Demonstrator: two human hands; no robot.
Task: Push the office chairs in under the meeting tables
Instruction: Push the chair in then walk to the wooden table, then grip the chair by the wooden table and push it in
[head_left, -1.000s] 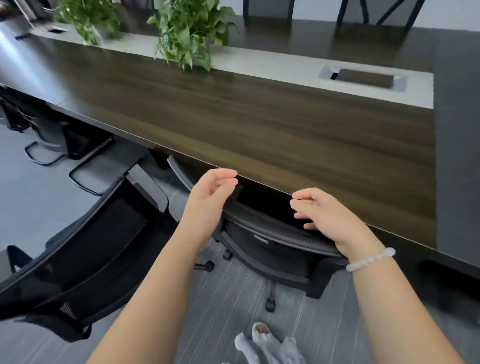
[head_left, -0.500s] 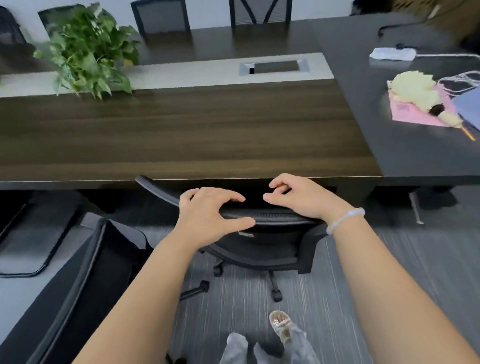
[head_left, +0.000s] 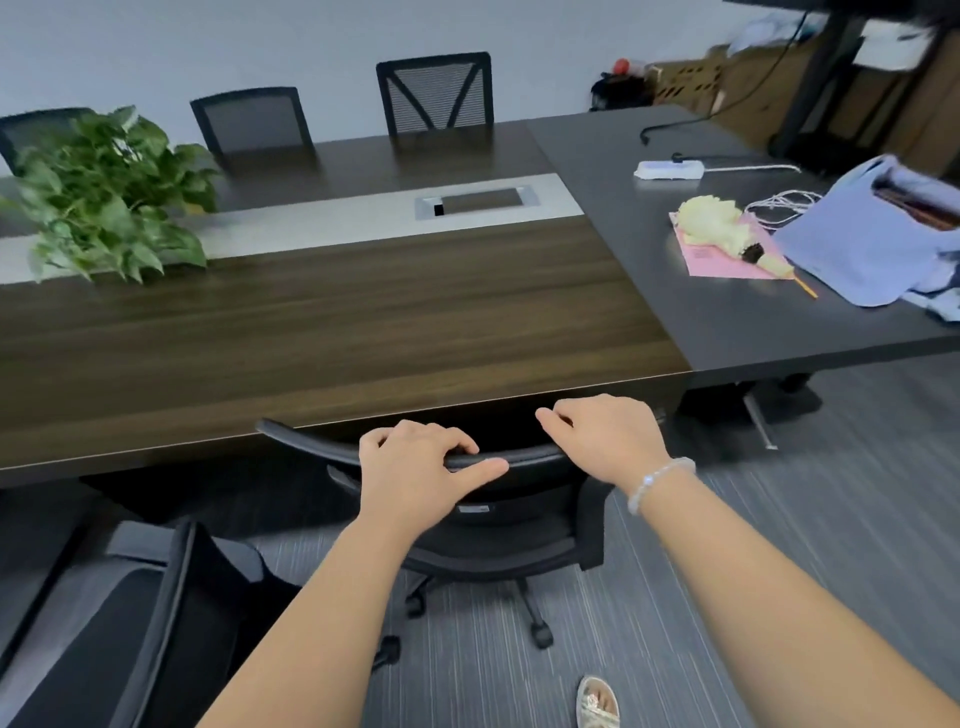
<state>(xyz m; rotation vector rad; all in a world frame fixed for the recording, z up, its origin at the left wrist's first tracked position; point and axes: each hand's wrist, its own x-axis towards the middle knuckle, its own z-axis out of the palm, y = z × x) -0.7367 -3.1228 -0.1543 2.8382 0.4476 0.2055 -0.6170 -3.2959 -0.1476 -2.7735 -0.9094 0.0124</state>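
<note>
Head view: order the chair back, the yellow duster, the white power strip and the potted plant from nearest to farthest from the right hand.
From the right hand:
1. Chair back, directly under the hand, touching it.
2. Yellow duster, up and right on the grey table.
3. White power strip, farther back on the same table.
4. Potted plant, far left across the wood table.

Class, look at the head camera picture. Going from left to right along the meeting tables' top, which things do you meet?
Potted plant → metal cable hatch → white power strip → yellow flower bundle on pink paper → blue cloth bag.
</note>
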